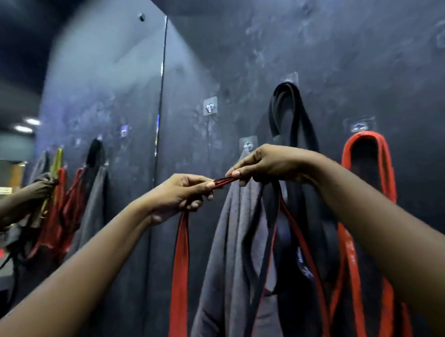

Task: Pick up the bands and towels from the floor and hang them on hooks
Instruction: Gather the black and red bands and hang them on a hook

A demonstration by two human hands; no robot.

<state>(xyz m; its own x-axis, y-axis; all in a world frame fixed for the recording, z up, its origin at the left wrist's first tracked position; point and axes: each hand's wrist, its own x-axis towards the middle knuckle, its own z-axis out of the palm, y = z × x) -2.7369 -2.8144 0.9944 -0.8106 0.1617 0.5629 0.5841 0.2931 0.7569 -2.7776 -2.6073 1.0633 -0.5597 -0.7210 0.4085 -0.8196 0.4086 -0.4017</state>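
Both hands are up at the dark matte wall [313, 49], pinching the same flat red-and-black rubber resistance band [181, 267] between them. The left hand [179, 195] grips one end of the stretch, the right hand [264, 164] the other, fingers closed tight on it, hands close but not touching. The band's loops dangle down from both fists. Right behind it hangs a grey cloth towel [228, 257] on a small clear stick-on hook [247, 144], so that one's taken. A free hook [210, 106] sits up and left. Further right, a wide black band [293, 114] and a thick red band [363, 147] already hang. The mirror panel [98, 97] on the left repeats it all.
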